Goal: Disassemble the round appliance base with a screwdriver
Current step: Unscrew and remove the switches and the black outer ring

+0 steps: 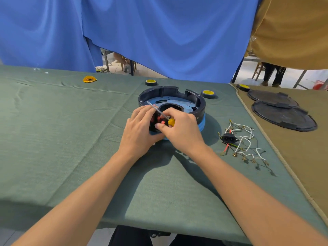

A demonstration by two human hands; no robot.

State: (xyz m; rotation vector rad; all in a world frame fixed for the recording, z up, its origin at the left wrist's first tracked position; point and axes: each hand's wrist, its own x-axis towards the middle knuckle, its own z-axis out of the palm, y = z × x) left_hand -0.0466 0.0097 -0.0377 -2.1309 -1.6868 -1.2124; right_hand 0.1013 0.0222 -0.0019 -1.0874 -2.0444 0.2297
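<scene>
The job looks well along, to my eye: the round appliance base (166, 89) sits open on the counter (71, 130) with its blue inner plate bare. A wire harness (237, 137) with its socket lies loose at about 3 o'clock from the base. Two black cover plates (284, 118) rest further off at 2 o'clock on the tan cloth. What seems left is the black part (156, 121) with red bits at the base's near edge, at 7 o'clock on the ring, and whatever fastens the blue plate; I cannot see any screw heads clearly. My left hand (140, 128) has its fingers curled round that black part, holding it against the rim. My right hand (184, 130) has its fingers closed on the yellow handle of the screwdriver (158, 111). Its fingertips also touch the part. The shaft lies across my left hand, pointing toward 11 o'clock over the base, so the tip is not seated in anything I can make out.
</scene>
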